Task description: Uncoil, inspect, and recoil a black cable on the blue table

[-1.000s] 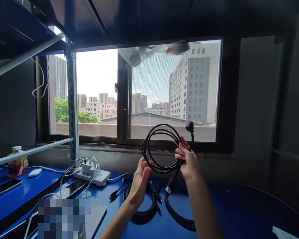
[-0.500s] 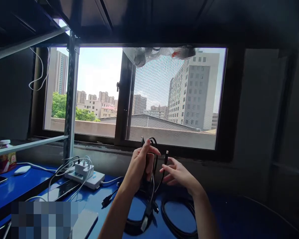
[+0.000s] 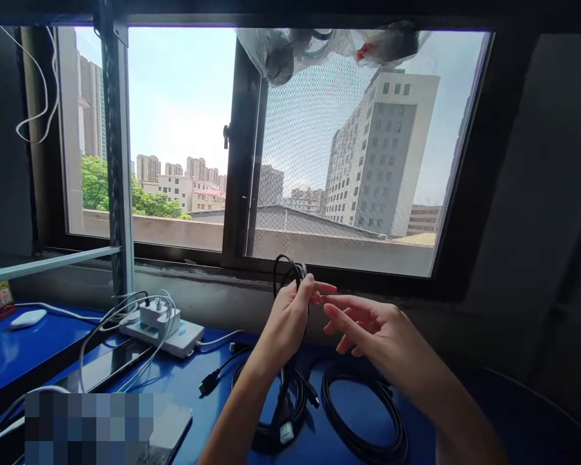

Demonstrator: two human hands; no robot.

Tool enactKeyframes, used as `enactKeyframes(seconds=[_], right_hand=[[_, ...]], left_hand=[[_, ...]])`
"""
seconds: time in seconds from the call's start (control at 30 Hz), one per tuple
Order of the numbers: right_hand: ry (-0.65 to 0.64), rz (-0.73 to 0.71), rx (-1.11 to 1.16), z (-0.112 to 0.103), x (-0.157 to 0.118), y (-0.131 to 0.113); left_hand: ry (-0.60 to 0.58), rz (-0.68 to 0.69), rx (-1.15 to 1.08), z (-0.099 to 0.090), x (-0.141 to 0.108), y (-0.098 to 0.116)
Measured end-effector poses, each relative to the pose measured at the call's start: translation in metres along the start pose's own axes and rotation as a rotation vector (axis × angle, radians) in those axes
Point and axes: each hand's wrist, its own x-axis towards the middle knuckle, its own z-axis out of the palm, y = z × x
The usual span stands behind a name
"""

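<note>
My left hand [image 3: 293, 316] is wrapped round a looped black cable [image 3: 284, 265], whose loops rise above the thumb and whose lower part hangs toward the table. Just to its right, my right hand [image 3: 363, 323] has its fingers apart and holds nothing; its fingertips come near the fingers of my left hand. Beneath the hands, a coiled black cable with a plug [image 3: 286, 431] rests on the blue table [image 3: 213, 423]. Another black coil [image 3: 326, 394] lies to the right. A black connector [image 3: 208, 383] lies to the left.
A white power strip [image 3: 186, 339] with plugs and tangled cords stands at the left. Nearby are a metal shelf post [image 3: 121, 161], a white mouse [image 3: 28, 319] and a flat device [image 3: 177, 423]. A window is behind, with plastic bags [image 3: 278, 61] hanging at its top.
The view has shifted, with the window now larger. My right hand has let go of the cable end with the small connector and moved up, closer to my left hand.
</note>
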Motion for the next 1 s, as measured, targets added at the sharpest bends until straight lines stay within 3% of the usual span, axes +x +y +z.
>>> enactKeyframes(seconds=[0.13,0.27,0.47,0.7,0.83,1.0], right_hand=[[-0.069,-0.081,-0.025,0.009,-0.003,-0.003],[-0.134,-0.199,0.057,0.011,-0.006,-0.007],[-0.082,-0.184,0.026,0.011,-0.011,-0.012],[-0.037,-0.135,0.011,0.02,-0.009,-0.015],[0.056,-0.146,0.007,0.022,-0.006,-0.016],[0.285,-0.071,0.041,0.011,0.004,-0.008]], left_hand=[[0.027,0.015,0.002,-0.003,-0.007,0.01],[-0.054,-0.046,-0.125,-0.004,-0.011,0.015],[-0.169,-0.003,-0.159,-0.002,-0.013,0.014],[-0.172,-0.056,-0.164,-0.006,-0.013,0.016],[-0.158,-0.023,-0.096,-0.016,-0.01,0.019],[-0.075,0.014,-0.141,-0.037,-0.01,0.024]])
